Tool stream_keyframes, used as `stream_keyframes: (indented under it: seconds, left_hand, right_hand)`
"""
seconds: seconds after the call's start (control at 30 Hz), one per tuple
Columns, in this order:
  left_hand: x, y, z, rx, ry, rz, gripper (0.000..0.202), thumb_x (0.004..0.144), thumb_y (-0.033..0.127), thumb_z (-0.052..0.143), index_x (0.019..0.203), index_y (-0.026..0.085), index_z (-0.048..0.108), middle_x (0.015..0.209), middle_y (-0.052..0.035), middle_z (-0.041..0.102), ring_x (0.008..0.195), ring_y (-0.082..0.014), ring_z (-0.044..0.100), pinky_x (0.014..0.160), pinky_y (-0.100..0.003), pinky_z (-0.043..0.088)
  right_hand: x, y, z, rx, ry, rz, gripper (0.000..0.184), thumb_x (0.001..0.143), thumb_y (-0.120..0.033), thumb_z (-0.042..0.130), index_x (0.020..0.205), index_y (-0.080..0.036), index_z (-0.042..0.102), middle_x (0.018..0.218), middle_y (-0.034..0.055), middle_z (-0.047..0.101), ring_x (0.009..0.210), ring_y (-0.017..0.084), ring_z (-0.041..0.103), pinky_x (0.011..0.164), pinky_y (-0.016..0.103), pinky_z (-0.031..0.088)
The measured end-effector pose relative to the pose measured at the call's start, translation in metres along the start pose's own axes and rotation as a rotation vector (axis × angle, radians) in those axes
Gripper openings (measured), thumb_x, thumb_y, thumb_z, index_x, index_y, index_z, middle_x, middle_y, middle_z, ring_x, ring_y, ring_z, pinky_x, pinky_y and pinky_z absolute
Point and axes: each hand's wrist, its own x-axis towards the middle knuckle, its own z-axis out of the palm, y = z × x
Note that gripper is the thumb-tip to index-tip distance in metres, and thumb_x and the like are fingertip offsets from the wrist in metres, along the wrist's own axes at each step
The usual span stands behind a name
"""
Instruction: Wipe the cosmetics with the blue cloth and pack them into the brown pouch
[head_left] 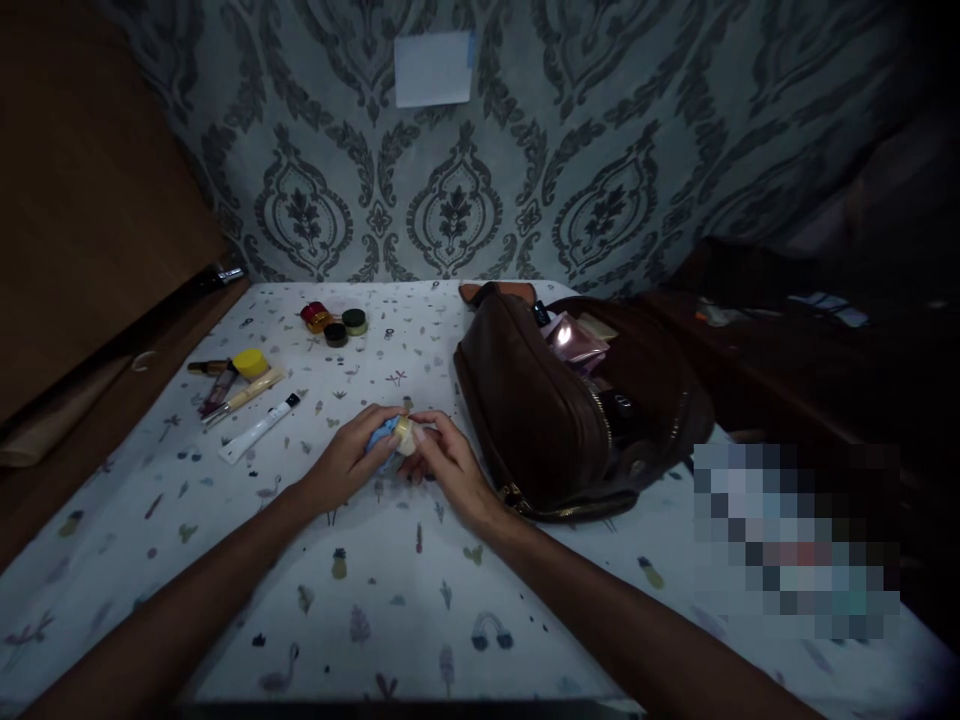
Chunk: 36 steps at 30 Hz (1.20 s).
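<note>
Both my hands meet over the middle of the white patterned table (390,600). My left hand (346,463) is wrapped round a small light-blue bottle (382,440). The fingers of my right hand (450,465) pinch its cream-coloured cap (405,434). Just to the right stands an open brown leather bag (540,410), unzipped, with pink packets (574,340) and dark items showing inside.
Left of my hands lie a white tube (255,430), a cream tube (251,392), a yellow-capped item (247,362) and a dark slim tube (217,390). Three small jars (334,322) sit near the wallpapered wall. A wooden panel (90,220) rises at left; dark furniture at right.
</note>
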Motion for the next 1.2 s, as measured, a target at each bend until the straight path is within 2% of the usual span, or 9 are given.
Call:
stream_keyframes:
  seconds: [0.23, 0.43, 0.63, 0.77, 0.93, 1.07, 1.2]
  left_hand:
    - [-0.002, 0.002, 0.003, 0.044, 0.109, 0.015, 0.038, 0.099, 0.044, 0.045, 0.124, 0.019, 0.058, 0.109, -0.0083, 0.065, 0.099, -0.0214, 0.062, 0.089, -0.033, 0.049]
    - [-0.002, 0.006, 0.003, 0.056, 0.139, -0.056, 0.037, 0.098, 0.045, 0.044, 0.118, 0.019, 0.060, 0.107, -0.0078, 0.068, 0.095, -0.0220, 0.064, 0.087, -0.034, 0.050]
    - [-0.001, 0.014, 0.006, 0.059, 0.177, -0.152, 0.041, 0.094, 0.050, 0.044, 0.113, 0.019, 0.063, 0.103, -0.0083, 0.070, 0.094, -0.0243, 0.066, 0.084, -0.035, 0.052]
    - [0.000, 0.016, 0.006, 0.048, 0.207, -0.232, 0.048, 0.092, 0.057, 0.042, 0.113, 0.019, 0.063, 0.105, -0.0090, 0.071, 0.093, -0.0255, 0.067, 0.083, -0.036, 0.053]
    - [0.001, 0.015, 0.008, 0.000, 0.253, -0.310, 0.054, 0.089, 0.066, 0.043, 0.111, 0.020, 0.063, 0.100, -0.0067, 0.072, 0.090, -0.0256, 0.068, 0.081, -0.036, 0.055]
    - [0.002, 0.011, 0.010, -0.044, 0.261, -0.331, 0.055, 0.087, 0.070, 0.045, 0.107, 0.022, 0.065, 0.100, -0.0060, 0.074, 0.090, -0.0259, 0.069, 0.080, -0.036, 0.055]
    - [0.004, 0.004, 0.010, -0.107, 0.219, -0.335, 0.058, 0.083, 0.073, 0.049, 0.103, 0.022, 0.068, 0.101, -0.0064, 0.075, 0.096, -0.0274, 0.069, 0.088, -0.037, 0.055]
  right_hand:
    - [0.001, -0.004, 0.000, 0.005, -0.099, 0.026, 0.051, 0.084, -0.070, 0.058, 0.097, -0.022, 0.052, 0.068, -0.0033, 0.063, 0.059, 0.015, 0.064, 0.054, 0.026, 0.046]
    - [0.003, -0.006, 0.001, 0.115, -0.070, 0.031, 0.050, 0.070, -0.064, 0.076, 0.085, -0.021, 0.054, 0.075, -0.0033, 0.060, 0.068, 0.013, 0.059, 0.058, 0.024, 0.045]
    - [0.005, -0.005, -0.001, 0.173, -0.066, 0.067, 0.059, 0.056, -0.047, 0.091, 0.098, -0.021, 0.061, 0.087, -0.0024, 0.062, 0.077, 0.012, 0.058, 0.069, 0.024, 0.046]
    - [0.006, -0.003, -0.002, 0.168, -0.101, 0.069, 0.059, 0.054, -0.049, 0.091, 0.099, -0.020, 0.064, 0.086, -0.0023, 0.064, 0.078, 0.013, 0.060, 0.075, 0.027, 0.047]
    - [0.005, -0.003, 0.002, 0.242, -0.040, 0.070, 0.065, 0.043, -0.048, 0.094, 0.094, -0.020, 0.064, 0.089, -0.0019, 0.067, 0.081, 0.014, 0.063, 0.083, 0.031, 0.050]
    - [0.003, -0.007, 0.005, 0.263, 0.009, 0.048, 0.065, 0.041, -0.041, 0.096, 0.093, -0.021, 0.063, 0.090, -0.0027, 0.064, 0.079, 0.013, 0.062, 0.076, 0.027, 0.050]
    - [0.000, -0.012, 0.006, 0.232, 0.067, 0.010, 0.065, 0.042, -0.043, 0.095, 0.093, -0.022, 0.061, 0.091, -0.0036, 0.060, 0.073, 0.011, 0.057, 0.062, 0.021, 0.044]
